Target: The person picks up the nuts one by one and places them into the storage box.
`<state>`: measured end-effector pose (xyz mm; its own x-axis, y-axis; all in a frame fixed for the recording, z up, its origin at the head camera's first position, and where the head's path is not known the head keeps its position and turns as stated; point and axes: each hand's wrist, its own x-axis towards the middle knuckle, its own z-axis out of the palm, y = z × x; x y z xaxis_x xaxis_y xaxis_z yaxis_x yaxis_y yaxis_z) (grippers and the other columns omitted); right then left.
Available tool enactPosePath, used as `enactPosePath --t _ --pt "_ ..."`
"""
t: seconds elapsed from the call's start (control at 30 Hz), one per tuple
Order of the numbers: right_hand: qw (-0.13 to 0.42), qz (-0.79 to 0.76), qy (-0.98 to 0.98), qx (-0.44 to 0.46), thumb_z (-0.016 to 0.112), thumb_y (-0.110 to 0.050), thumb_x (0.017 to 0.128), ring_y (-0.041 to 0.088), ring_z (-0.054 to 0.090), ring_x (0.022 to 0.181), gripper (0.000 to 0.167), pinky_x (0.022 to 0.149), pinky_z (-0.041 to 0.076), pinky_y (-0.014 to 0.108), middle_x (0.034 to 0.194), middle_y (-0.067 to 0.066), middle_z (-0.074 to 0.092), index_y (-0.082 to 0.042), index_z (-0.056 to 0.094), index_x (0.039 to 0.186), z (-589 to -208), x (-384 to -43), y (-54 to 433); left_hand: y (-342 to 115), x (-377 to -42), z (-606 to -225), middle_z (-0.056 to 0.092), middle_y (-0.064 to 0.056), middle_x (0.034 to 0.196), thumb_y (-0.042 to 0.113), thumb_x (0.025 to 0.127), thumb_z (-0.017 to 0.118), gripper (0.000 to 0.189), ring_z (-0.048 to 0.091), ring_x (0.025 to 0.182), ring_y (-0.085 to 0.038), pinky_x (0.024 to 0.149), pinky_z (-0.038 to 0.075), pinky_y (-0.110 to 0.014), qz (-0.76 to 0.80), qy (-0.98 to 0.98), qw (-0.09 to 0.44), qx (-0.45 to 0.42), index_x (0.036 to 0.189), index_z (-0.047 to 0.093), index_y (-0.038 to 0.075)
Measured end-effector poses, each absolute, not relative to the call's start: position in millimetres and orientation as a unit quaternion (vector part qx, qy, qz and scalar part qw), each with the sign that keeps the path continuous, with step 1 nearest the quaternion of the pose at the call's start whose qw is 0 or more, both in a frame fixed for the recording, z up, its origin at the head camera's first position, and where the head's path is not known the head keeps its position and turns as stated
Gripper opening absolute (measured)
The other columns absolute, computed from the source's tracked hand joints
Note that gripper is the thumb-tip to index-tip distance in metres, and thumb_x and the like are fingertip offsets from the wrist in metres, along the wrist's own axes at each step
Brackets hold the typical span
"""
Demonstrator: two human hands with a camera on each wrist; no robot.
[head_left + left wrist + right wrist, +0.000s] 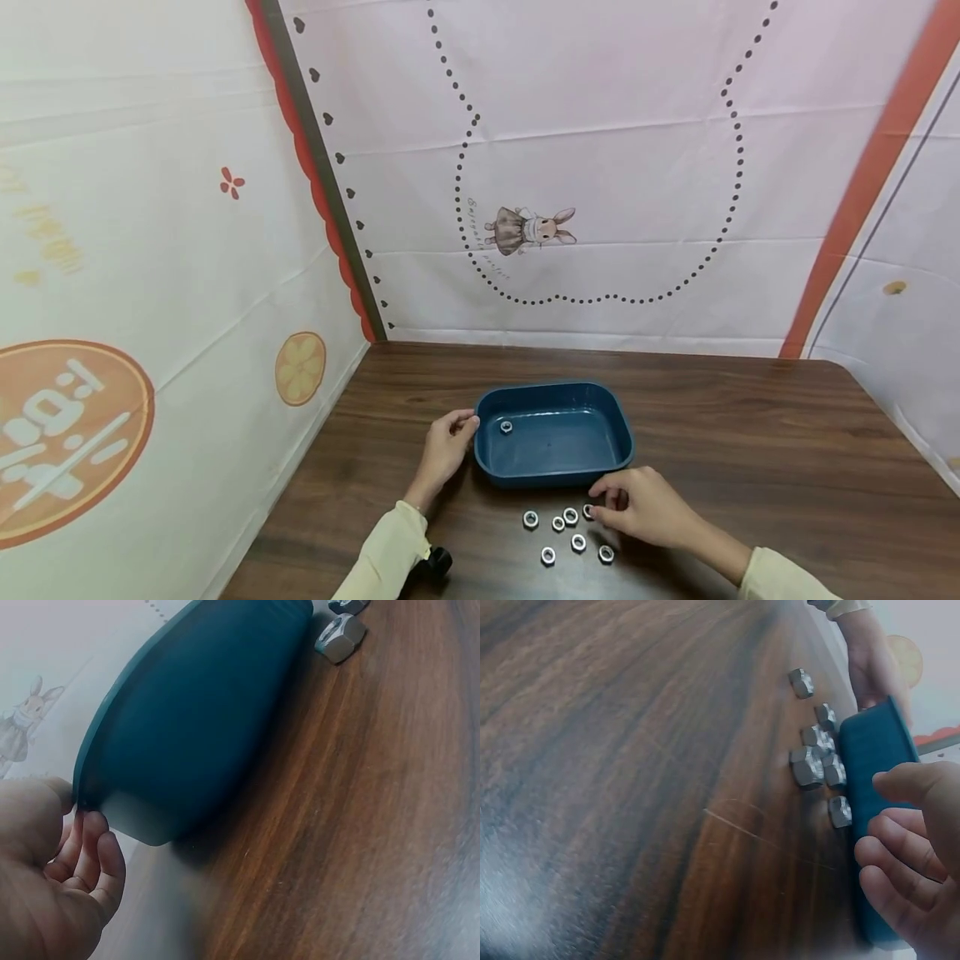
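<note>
Metal nuts (808,766), desk's (750,433) near-edge side of the tray (551,481)
Left hand (444,450) pinches its rim (109,696), right hand (651,507) has fingers parted; nuts look stiff, slickish, so grab opposite flats (347,640).

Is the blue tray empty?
No, but nearly: the head view shows one metal nut inside the blue tray, near its left end.

L sleeve (384,550), btm ctr-left of head view: long, plain pale yellow, a few soft creases, cuff at the wrist (edge shows again top rt of R-wrist view). Small blk rounded wrist cam (438,562) just beside that sleeve, btm ctr-left. R sleeve (783,575), btm rt, same pale yellow, only its end in frame; L hand (442,454) & R hand (648,508) bare.
</note>
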<state>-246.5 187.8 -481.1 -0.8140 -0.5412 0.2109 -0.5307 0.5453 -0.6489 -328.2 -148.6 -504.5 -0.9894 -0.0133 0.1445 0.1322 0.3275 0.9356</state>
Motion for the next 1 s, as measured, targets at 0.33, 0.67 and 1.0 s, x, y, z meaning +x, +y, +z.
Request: enactPosePath --t 0.33,0.67,1.0 --pt "0.022 -0.349 0.894 -0.280 0.082 -0.029 0.087 -0.005 0.049 0.050 0.027 0.048 0.042 0.019 0.061 -0.021 0.056 -0.009 0.077 0.103 -491.2 -249.7 183.1 -147.8 -329.0 -504.0 0.069 -0.020 0.105 0.024 0.104 0.062 0.034 0.062 0.077 -0.014 0.066 0.055 -0.024 -0.600 -0.797 0.056 -0.044 0.126 0.066 -0.002" --pt "0.016 -0.345 0.899 -0.270 0.084 -0.029 0.085 -0.005 0.048 0.052 0.022 0.049 0.042 0.019 0.061 -0.022 0.055 -0.013 0.078 0.098 -501.5 -252.0 182.5 -148.7 -328.9 -509.4 0.062 -0.007 0.083 0.033 0.104 0.062 0.032 0.059 0.069 -0.015 0.063 0.051 -0.026 -0.593 -0.803 0.050 -0.022 0.106 0.068 0.002" --pt "0.001 -0.360 0.890 -0.280 0.084 -0.024 0.085 -0.006 0.048 0.053 0.013 0.050 0.043 0.019 0.062 -0.022 0.055 -0.015 0.078 0.093 -503.4 -250.2 183.4 -148.8 -328.5 -510.2 0.061 -0.004 0.082 0.034 0.104 0.062 0.030 0.059 0.069 -0.015 0.064 0.052 -0.026 -0.589 -0.807 0.045 -0.020 0.100 0.067 0.004"
